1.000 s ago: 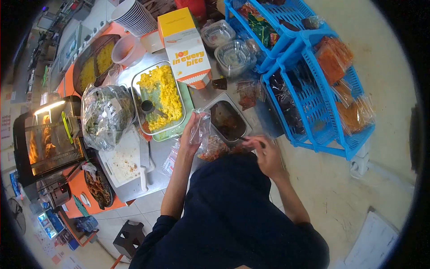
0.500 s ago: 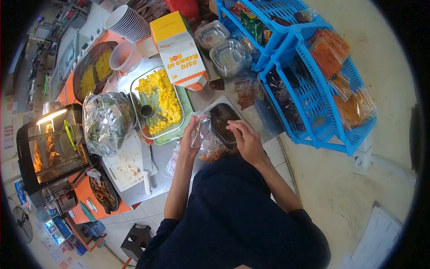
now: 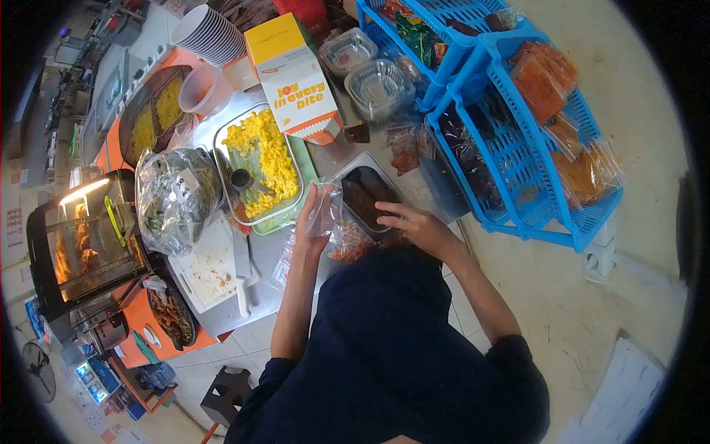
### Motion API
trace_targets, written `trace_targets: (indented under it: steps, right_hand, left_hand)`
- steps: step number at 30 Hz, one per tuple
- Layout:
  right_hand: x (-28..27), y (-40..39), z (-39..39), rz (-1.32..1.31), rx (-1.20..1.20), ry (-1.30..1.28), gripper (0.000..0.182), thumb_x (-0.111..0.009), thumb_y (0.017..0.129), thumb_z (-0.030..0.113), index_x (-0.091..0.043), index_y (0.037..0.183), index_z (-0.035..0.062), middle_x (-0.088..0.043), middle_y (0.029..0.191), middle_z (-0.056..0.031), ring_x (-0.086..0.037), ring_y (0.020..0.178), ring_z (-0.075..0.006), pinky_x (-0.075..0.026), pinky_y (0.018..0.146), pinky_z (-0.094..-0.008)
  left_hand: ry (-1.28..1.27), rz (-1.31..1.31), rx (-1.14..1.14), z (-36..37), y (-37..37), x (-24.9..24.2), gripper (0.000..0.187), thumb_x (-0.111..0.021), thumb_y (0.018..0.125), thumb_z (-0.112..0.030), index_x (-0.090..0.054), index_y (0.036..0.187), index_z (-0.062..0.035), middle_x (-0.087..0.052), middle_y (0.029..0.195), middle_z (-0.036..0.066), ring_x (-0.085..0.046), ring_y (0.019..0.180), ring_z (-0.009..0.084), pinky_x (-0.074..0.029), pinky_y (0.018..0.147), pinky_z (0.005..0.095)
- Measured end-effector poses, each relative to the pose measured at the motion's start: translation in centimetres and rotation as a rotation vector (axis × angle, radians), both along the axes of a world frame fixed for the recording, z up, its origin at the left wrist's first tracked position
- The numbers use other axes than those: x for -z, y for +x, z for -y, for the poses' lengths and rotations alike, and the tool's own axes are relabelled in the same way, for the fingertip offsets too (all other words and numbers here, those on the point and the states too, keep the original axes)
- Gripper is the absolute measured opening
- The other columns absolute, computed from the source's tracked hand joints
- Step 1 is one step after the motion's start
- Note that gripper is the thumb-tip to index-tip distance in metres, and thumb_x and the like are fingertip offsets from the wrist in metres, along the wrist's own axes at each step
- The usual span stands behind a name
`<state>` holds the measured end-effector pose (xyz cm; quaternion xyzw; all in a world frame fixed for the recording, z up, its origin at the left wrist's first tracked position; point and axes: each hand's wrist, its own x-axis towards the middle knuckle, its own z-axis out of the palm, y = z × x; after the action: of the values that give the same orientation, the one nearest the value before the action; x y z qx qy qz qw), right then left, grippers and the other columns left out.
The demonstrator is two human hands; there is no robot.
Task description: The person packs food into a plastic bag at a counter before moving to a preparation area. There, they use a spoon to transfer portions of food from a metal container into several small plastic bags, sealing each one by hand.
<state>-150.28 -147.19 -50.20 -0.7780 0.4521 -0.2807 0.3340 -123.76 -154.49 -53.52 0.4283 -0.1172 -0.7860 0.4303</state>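
My left hand (image 3: 313,222) is closed on a clear plastic bag (image 3: 327,211) at the left side of a metal tray (image 3: 367,163). Inside that tray lies something dark brown. Over the tray's right part reaches my right hand (image 3: 418,226), its fingers apart and nothing seen in them. Just below the tray is a clear bag with reddish food (image 3: 347,244). To the left, a tray of yellow food (image 3: 272,159) holds a dark round scoop (image 3: 242,179).
A white board (image 3: 203,277) with a knife (image 3: 242,277) lies left, beside a bagged green bundle (image 3: 177,196). Behind stand a printed box (image 3: 296,89), clear containers (image 3: 379,89) and stacked cups (image 3: 211,33). Blue baskets (image 3: 510,166) with packets stand right.
My right hand has moved slightly right and its fingers have spread over the tray. My left hand, still with the bag, has shifted slightly left.
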Motion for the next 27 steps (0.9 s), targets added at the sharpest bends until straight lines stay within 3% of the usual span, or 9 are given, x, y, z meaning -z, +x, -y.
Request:
trace_targets:
  steps: [2,4,11,14,19,24,27]
  right_hand:
    - [0.3,-0.3,-0.4,0.017,-0.034,-0.025,0.032,-0.062,0.088,-0.006,-0.068,0.116,0.0069,-0.062,0.139,-0.0077,-0.065,0.121,-0.0300,-0.057,0.098,-0.0405]
    - [-0.7,-1.1,-1.7,-0.052,-0.063,0.127,0.033,-0.058,0.090,-0.006,-0.067,0.120,0.0057,-0.058,0.144,-0.0089,-0.062,0.125,-0.0320,-0.054,0.104,-0.0417]
    - [-0.6,-0.8,-1.6,0.053,0.024,0.005,0.033,-0.058,0.093,-0.004,-0.067,0.123,0.0063,-0.058,0.144,-0.0095,-0.063,0.124,-0.0326,-0.055,0.103,-0.0413]
    - [-1.7,-0.6,-3.1,0.008,-0.050,0.161,0.030,-0.056,0.096,-0.003,-0.066,0.123,0.0055,-0.059,0.143,-0.0102,-0.064,0.122,-0.0338,-0.054,0.104,-0.0422]
    - [-5.5,-0.4,-5.7,0.304,0.356,0.354,0.018,-0.054,0.104,0.006,-0.064,0.118,0.0018,-0.064,0.134,-0.0151,-0.067,0.118,-0.0332,-0.054,0.098,-0.0393]
    - [-3.5,2.5,-6.1,0.251,0.437,0.298,0.018,-0.052,0.106,0.010,-0.063,0.116,0.0009,-0.069,0.124,-0.0160,-0.070,0.109,-0.0306,-0.055,0.093,-0.0372]
    - [-4.1,3.3,-6.4,0.366,0.552,0.283,0.020,-0.051,0.107,0.012,-0.063,0.119,0.0007,-0.071,0.118,-0.0168,-0.071,0.106,-0.0313,-0.055,0.091,-0.0366]
  left_hand:
    - [0.031,-0.022,-0.022,0.1,0.2,0.8,0.046,-0.063,0.099,-0.051,-0.069,0.114,-0.0077,-0.069,0.102,0.002,-0.068,0.089,0.0177,-0.061,0.077,0.0408]
    - [0.062,-0.049,-0.047,0.2,0.1,0.7,0.046,-0.063,0.099,-0.051,-0.069,0.114,-0.0074,-0.069,0.102,0.002,-0.068,0.089,0.0179,-0.061,0.075,0.0402]
    - [-0.009,-0.007,0.076,-0.3,-0.6,0.1,0.048,-0.060,0.100,-0.050,-0.068,0.115,-0.0052,-0.069,0.102,0.004,-0.067,0.090,0.0196,-0.057,0.081,0.0371]
    - [-0.026,-0.009,0.074,-0.1,-0.4,-0.1,0.049,-0.060,0.101,-0.050,-0.068,0.116,-0.0046,-0.069,0.103,0.005,-0.067,0.091,0.0203,-0.056,0.082,0.0372]
    - [-0.022,-0.008,0.087,-0.9,-0.2,-0.3,0.050,-0.059,0.101,-0.050,-0.067,0.118,-0.0037,-0.069,0.107,0.007,-0.066,0.093,0.0210,-0.055,0.084,0.0383]
    - [-0.084,-0.022,0.127,-1.3,-0.6,0.1,0.051,-0.058,0.102,-0.050,-0.066,0.120,-0.0036,-0.069,0.113,0.007,-0.065,0.103,0.0213,-0.051,0.092,0.0386]
    - [-0.093,0.062,0.147,-1.7,-0.9,-0.3,0.051,-0.056,0.103,-0.049,-0.066,0.121,-0.0032,-0.068,0.117,0.007,-0.062,0.111,0.0219,-0.046,0.099,0.0391]
